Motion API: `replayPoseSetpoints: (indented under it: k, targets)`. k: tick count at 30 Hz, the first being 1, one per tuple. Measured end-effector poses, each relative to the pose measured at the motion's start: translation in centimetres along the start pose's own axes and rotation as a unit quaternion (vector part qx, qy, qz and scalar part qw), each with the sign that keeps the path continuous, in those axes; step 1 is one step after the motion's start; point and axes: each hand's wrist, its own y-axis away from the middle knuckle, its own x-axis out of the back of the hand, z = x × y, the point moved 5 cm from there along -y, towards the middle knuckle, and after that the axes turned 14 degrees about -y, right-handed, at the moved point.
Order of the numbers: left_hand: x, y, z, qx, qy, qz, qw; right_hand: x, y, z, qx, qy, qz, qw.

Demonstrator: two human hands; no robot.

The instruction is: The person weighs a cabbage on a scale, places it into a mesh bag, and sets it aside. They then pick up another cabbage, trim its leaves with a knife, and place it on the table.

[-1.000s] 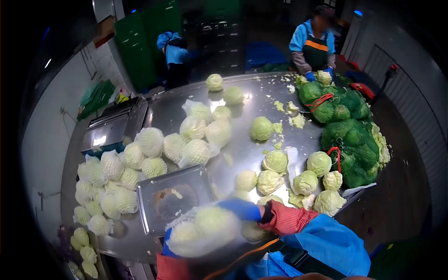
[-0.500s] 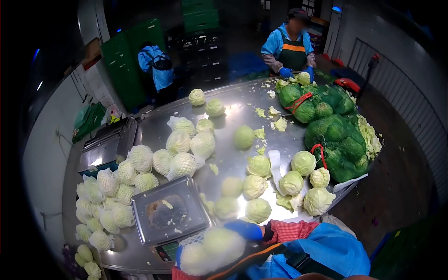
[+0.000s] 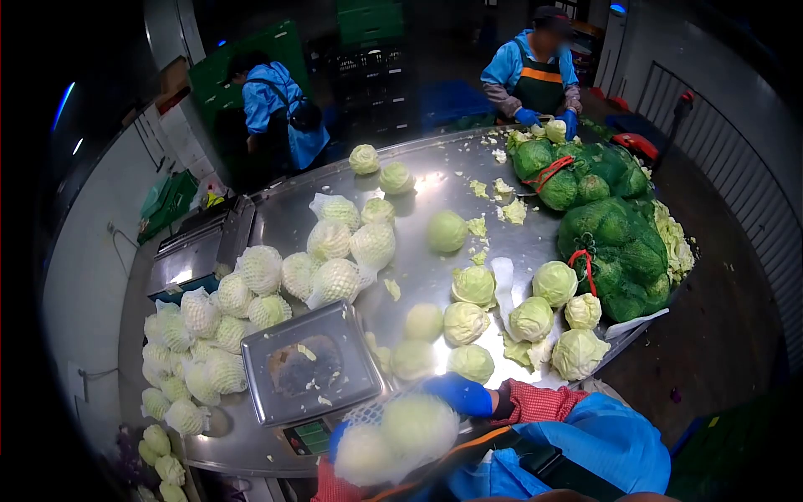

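Note:
At the near table edge, my right hand [image 3: 458, 395], in a blue glove, is bent round the far side of a pale cabbage [image 3: 418, 422] partly covered by white foam netting. My left hand [image 3: 337, 441], also gloved in blue, shows only as a sliver behind the netting around a second cabbage [image 3: 365, 454]. The two cabbages touch each other. Just left of them is a steel scale [image 3: 311, 364] with leaf scraps on its pan. Bare cabbages [image 3: 470, 363] lie beyond my right hand. The fingers of both hands are mostly hidden.
Netted cabbages [image 3: 201, 314] crowd the table's left side. Green mesh sacks of cabbages [image 3: 615, 251] lie at the right. Across the table [image 3: 410, 289], a person [image 3: 538, 75] with blue gloves handles a cabbage. Another person [image 3: 280, 109] stands by green crates at the back left.
The view has shifted slightly. My hands and the two cabbages stay together at the near edge. The person at the back left has turned and leans more to the left.

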Motion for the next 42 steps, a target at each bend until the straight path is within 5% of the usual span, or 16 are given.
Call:
replayPoseSetpoints:
  k: [4,7,9,12,14,17,19,22,25,29,31,34,37,40,42]
  targets:
    - [1.0,-1.1,-0.5,-0.013,-0.011,0.02,1.0,-0.7,-0.3,-0.5,-0.009,-0.061,-0.006,0.998]
    - [1.6,-2.1,-0.4,-0.036,-0.025,0.032,0.999,-0.5,-0.7,-1.1,0.019,0.071,-0.057,0.996]
    - [2.0,-2.5,-0.4,-0.056,-0.038,0.042,0.997,-0.1,0.1,-2.6,-0.069,0.015,-0.002,0.998]
    - [2.5,-3.2,-0.4,-0.084,-0.055,0.058,0.993,-1.0,1.2,-5.7,0.08,-0.082,0.008,0.993]
    - [2.8,-3.5,-0.3,-0.096,-0.061,0.069,0.991,-1.6,1.0,-8.5,0.098,-0.095,0.015,0.99]
    - [3.3,-3.8,-0.5,-0.116,-0.065,0.088,0.987,-1.1,1.1,-11.3,0.05,0.05,0.062,0.996]
    - [3.6,-4.0,-0.5,-0.125,-0.071,0.1,0.984,-1.5,1.4,-10.1,-0.065,-0.165,0.068,0.982]
    - [4.0,-4.2,-0.5,-0.138,-0.082,0.116,0.98,0.0,0.9,-7.1,-0.029,-0.273,0.024,0.961]
    - [4.2,-4.2,-0.5,-0.15,-0.089,0.13,0.976,-1.6,-1.0,-8.3,-0.111,-0.567,0.011,0.816]
    - [4.3,-4.4,-0.6,-0.159,-0.1,0.142,0.972,-0.1,-2.6,-6.3,-0.101,-0.513,0.177,0.834]
    - [4.4,-4.3,-0.8,-0.16,-0.105,0.149,0.97,2.3,-1.5,-1.3,-0.139,-0.491,0.103,0.854]
    - [4.4,-3.9,-1.2,-0.162,-0.109,0.158,0.968,-0.1,0.3,4.6,-0.282,-0.287,0.123,0.907]
    - [4.7,-3.7,-1.5,-0.175,-0.126,0.179,0.96,-1.8,-1.4,5.8,-0.014,-0.035,0.025,0.999]
    - [5.6,-3.8,-0.5,-0.216,-0.169,0.223,0.936,-1.6,-4.3,5.1,0.222,0.185,0.021,0.957]
    - [7.0,-4.3,1.2,-0.258,-0.21,0.264,0.905,-1.6,-7.3,5.6,0.021,-0.181,0.04,0.983]
